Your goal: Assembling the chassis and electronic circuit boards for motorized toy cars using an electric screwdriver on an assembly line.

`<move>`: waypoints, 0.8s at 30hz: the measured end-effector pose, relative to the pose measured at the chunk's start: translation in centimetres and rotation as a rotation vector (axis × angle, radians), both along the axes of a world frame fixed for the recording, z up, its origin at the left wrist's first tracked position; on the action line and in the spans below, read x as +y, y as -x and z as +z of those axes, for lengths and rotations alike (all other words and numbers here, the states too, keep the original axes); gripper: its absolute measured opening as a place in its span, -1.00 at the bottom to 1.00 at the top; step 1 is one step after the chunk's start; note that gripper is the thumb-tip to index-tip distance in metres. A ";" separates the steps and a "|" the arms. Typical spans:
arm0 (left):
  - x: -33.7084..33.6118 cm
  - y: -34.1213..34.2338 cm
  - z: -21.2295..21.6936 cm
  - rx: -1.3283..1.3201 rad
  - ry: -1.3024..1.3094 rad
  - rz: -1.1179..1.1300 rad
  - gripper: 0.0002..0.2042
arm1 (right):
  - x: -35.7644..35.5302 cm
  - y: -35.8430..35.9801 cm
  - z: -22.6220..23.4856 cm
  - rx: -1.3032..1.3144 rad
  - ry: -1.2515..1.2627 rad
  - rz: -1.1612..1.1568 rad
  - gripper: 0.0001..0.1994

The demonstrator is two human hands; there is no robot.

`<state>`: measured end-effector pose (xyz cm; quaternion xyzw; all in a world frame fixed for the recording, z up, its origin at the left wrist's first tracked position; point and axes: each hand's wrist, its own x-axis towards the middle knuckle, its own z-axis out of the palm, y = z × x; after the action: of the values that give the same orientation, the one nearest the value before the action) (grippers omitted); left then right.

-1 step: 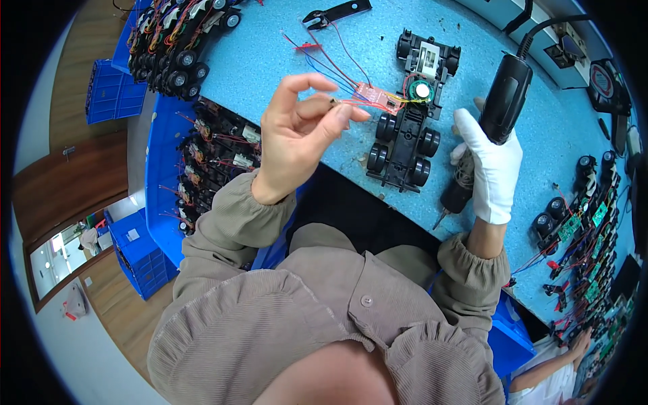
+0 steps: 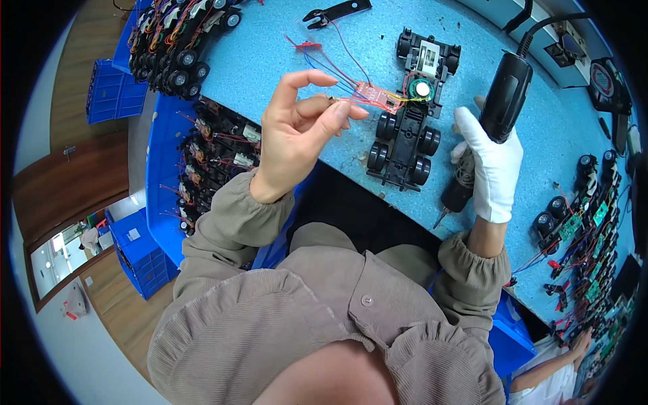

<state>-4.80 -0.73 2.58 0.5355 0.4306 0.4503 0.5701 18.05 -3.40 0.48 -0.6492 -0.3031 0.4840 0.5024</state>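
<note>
My left hand [image 2: 293, 131], bare, pinches thin red wires between thumb and fingers, with a small dark end showing at the fingertips. These wires run to a pink circuit board [image 2: 378, 96], which also has blue, yellow and dark red wires. The board lies against a black toy vehicle chassis [image 2: 407, 138] with several black wheels, a white block and a round green-and-white part [image 2: 422, 89]. In a white glove, my right hand [image 2: 496, 175] is wrapped round a black corded electric screwdriver [image 2: 506, 98], its bit pointing toward the table's near edge, beside the chassis.
A black forked plastic part [image 2: 337, 12] and a small red part [image 2: 308, 46] lie beyond my left hand. Wheeled chassis are piled at the far left [image 2: 182, 54] and in a blue bin [image 2: 162, 182]. More chassis with green boards [image 2: 570, 226] line the right, near another person's hands [image 2: 579, 344].
</note>
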 end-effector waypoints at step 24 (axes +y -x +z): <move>3.3 -2.0 -1.6 0.285 -0.114 -0.334 -0.88 | 1.7 -3.2 0.5 0.499 -0.827 -0.174 -0.34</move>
<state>-2.82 2.54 1.00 0.6891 0.3860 0.2931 0.5388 21.28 -1.70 0.95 -0.2826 -0.2848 0.4203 0.8139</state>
